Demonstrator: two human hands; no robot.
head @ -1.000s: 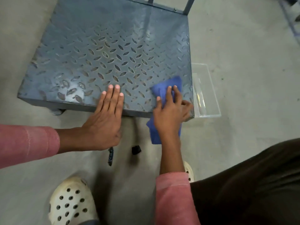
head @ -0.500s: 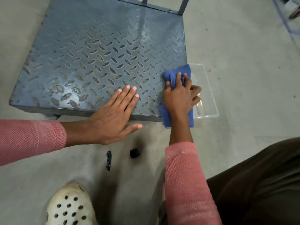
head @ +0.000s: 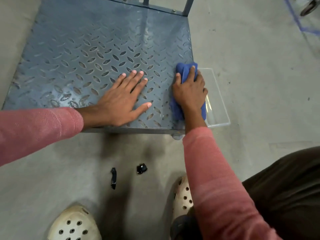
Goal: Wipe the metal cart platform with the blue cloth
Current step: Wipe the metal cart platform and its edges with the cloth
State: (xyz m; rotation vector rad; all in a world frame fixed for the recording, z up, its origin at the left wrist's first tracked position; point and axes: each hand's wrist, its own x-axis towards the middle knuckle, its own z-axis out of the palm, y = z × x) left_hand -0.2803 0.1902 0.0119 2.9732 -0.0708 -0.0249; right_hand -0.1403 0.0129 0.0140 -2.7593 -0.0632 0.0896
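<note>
The grey-blue metal cart platform (head: 90, 49) with a raised diamond tread fills the upper left of the view. My left hand (head: 123, 96) lies flat on it near the front edge, fingers straight and spread. The blue cloth (head: 184, 71) is bunched at the platform's right edge. My right hand (head: 190, 90) covers most of the cloth and grips it, fingers curled over the bunched part. A strip of cloth shows below my wrist by the front right corner.
A clear plastic tray (head: 218, 101) lies on the concrete floor against the cart's right side. Two small black pieces (head: 113, 178) (head: 142, 168) lie on the floor in front of the cart. My cream clogs (head: 74, 224) stand below. Cart handle posts (head: 187, 6) rise at the back.
My right hand has slid the cloth from the front edge back along the platform's right edge and bunched it. My left hand has moved further onto the platform.
</note>
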